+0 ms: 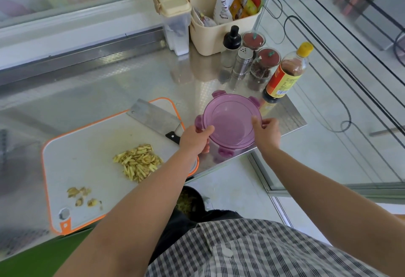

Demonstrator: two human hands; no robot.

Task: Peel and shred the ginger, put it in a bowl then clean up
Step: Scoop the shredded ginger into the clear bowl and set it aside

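Note:
A round container with a purple clip lid (230, 121) stands on the steel counter near its front right corner. My left hand (194, 139) grips its left side and my right hand (266, 133) grips its right edge. A pile of shredded ginger (138, 161) lies on the white, orange-rimmed cutting board (87, 145). A few ginger peel scraps (82, 195) lie near the board's front left. A cleaver (155, 118) rests on the board's far right corner, handle toward my left hand.
Behind the container stand a dark sauce bottle (285, 73), two spice jars (264, 64), a steel shaker (242, 62) and a black-capped bottle (230, 44). A cream caddy (219, 24) and a lidded canister (175, 18) sit at the back. The counter edge (230, 162) is just below my hands.

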